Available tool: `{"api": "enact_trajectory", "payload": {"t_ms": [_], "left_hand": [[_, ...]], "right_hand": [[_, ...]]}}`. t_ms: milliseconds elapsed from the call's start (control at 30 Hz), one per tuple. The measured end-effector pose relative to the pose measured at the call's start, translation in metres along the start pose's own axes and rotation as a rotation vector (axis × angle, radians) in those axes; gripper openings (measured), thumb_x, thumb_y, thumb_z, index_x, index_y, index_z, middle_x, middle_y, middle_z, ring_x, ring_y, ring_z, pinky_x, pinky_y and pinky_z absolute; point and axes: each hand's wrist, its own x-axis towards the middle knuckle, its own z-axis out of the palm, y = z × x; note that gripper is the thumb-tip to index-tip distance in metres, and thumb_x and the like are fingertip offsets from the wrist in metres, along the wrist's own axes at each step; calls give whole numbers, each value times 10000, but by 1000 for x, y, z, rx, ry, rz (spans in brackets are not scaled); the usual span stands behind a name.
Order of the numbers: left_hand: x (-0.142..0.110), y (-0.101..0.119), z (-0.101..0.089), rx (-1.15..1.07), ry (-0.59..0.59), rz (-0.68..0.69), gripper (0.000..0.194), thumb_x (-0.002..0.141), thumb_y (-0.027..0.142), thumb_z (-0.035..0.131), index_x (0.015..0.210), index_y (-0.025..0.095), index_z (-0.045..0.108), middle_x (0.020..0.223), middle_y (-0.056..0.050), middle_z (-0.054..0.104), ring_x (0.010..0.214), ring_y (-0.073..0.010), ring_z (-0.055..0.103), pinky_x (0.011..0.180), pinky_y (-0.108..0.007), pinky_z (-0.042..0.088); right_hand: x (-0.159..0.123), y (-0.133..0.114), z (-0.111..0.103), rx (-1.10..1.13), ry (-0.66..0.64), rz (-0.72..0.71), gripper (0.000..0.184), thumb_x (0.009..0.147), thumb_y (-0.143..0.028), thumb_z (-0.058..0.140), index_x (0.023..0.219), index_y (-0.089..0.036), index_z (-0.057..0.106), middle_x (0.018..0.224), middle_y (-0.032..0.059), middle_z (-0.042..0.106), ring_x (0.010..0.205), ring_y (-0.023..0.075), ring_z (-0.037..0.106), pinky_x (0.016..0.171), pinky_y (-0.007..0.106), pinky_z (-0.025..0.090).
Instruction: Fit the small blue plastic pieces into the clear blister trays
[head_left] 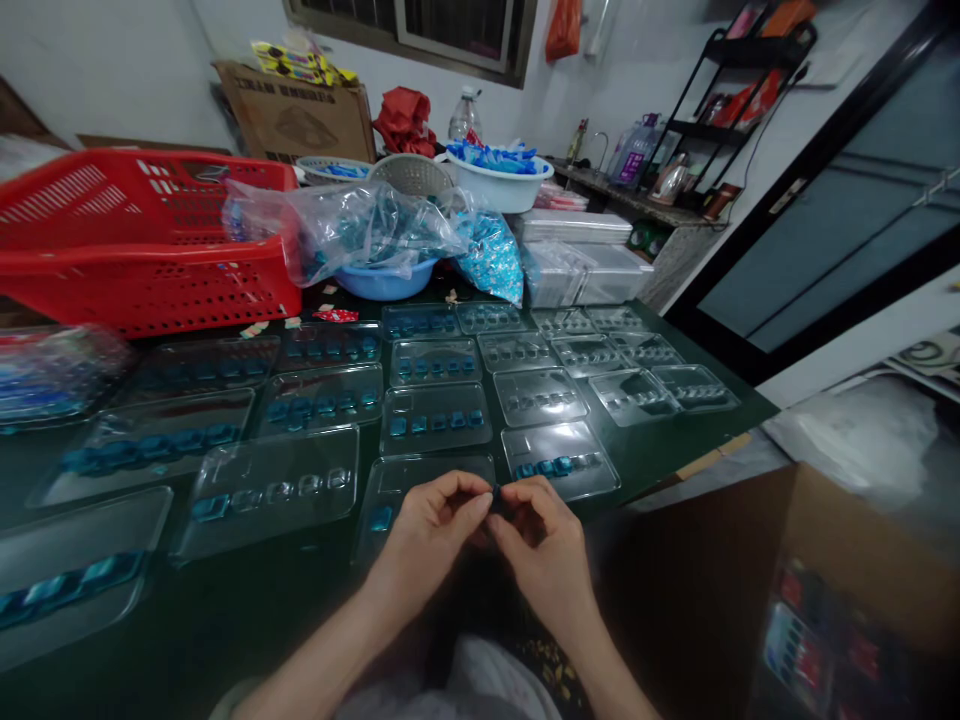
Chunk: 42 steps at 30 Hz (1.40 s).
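My left hand (442, 518) and my right hand (541, 525) meet fingertip to fingertip near the table's front edge. Both are closed in a pinch on a small dark piece (495, 492), mostly covered by the fingers; its kind I cannot make out. Under and beside my left hand lies a clear plastic tray (435, 468) with a blue piece (381, 518) in it. Just beyond my right hand, another clear tray (581, 440) holds several blue pieces (544, 468) at its left. To the left, one tray (262, 455) has a single blue piece (211, 507) beside bare hollows.
Rows of clear trays (540, 395) cover the green table. Behind them stand a red basket (150, 270), a blue basin (386, 280) under a plastic bag (360, 225), a white basin (499, 190) and stacked clear trays (585, 270). An open cardboard box (697, 560) is at lower right.
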Motion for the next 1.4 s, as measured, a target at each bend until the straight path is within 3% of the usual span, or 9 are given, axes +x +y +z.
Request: {"api": "enact_trajectory", "payload": {"t_ms": [133, 433, 633, 867, 1033, 1100, 1200, 1300, 1400], "left_hand": [[0, -1, -2, 28, -77, 27, 214, 747, 249, 545, 932, 156, 599, 787, -19, 602, 563, -98, 538, 566, -235, 458], [2, -1, -4, -24, -117, 12, 174, 684, 269, 621, 799, 148, 571, 624, 21, 541, 484, -88, 502, 477, -221, 420], [3, -3, -3, -223, -236, -131, 199, 616, 240, 679, 635, 153, 501, 631, 39, 502, 432, -29, 356, 376, -162, 225], [-4, -1, 1, -138, -224, -220, 286, 636, 330, 667, 524, 123, 505, 456, 64, 382, 406, -25, 253, 395, -194, 129], [-1, -10, 3, -385, -162, -333, 273, 685, 337, 624, 545, 118, 543, 498, 44, 414, 395, -24, 264, 386, -201, 127], [2, -11, 5, -459, -136, -395, 253, 688, 355, 618, 605, 119, 586, 506, 32, 433, 410, -36, 318, 384, -194, 156], [4, -8, 8, -462, -119, -407, 271, 686, 383, 612, 624, 120, 597, 522, 15, 469, 430, -52, 367, 387, -193, 183], [4, -5, 12, -411, -82, -390, 293, 676, 398, 616, 584, 123, 576, 484, 30, 439, 404, -52, 342, 384, -202, 182], [4, -6, 14, -346, -69, -361, 321, 688, 417, 596, 569, 119, 569, 459, 35, 422, 389, -50, 326, 387, -206, 188]], "right_hand": [[1, -2, -2, 122, -30, 56, 53, 696, -159, 593, 746, -176, 588, 711, -14, 529, 598, 97, 493, 511, 203, 386], [-3, 4, 1, 406, -53, 261, 119, 643, -201, 645, 696, -164, 545, 602, -40, 494, 528, 81, 456, 477, 187, 384], [-6, 10, 4, 608, -160, 283, 157, 613, -169, 639, 647, -170, 486, 589, -53, 481, 532, 74, 448, 484, 175, 363], [-7, 17, 5, 683, -178, 327, 245, 529, -242, 689, 603, -164, 469, 517, -72, 419, 462, 55, 376, 425, 164, 302], [-12, 13, -2, 614, -243, 335, 204, 625, -271, 652, 655, -168, 479, 563, -54, 428, 493, 67, 393, 442, 174, 326], [-14, 10, -7, 446, -146, 268, 156, 674, -230, 621, 796, -178, 540, 658, -27, 483, 548, 82, 441, 484, 191, 370], [-15, 6, -14, 175, -37, 30, 286, 715, -171, 572, 996, -226, 559, 870, 26, 522, 663, 113, 502, 579, 238, 431], [-16, 5, -18, 46, -72, -163, 236, 767, -151, 505, 966, -234, 599, 911, 46, 524, 735, 135, 530, 631, 262, 455], [-17, 4, -20, 20, -106, -181, 255, 770, -144, 511, 997, -234, 587, 870, 35, 533, 702, 125, 536, 611, 250, 464]]}}
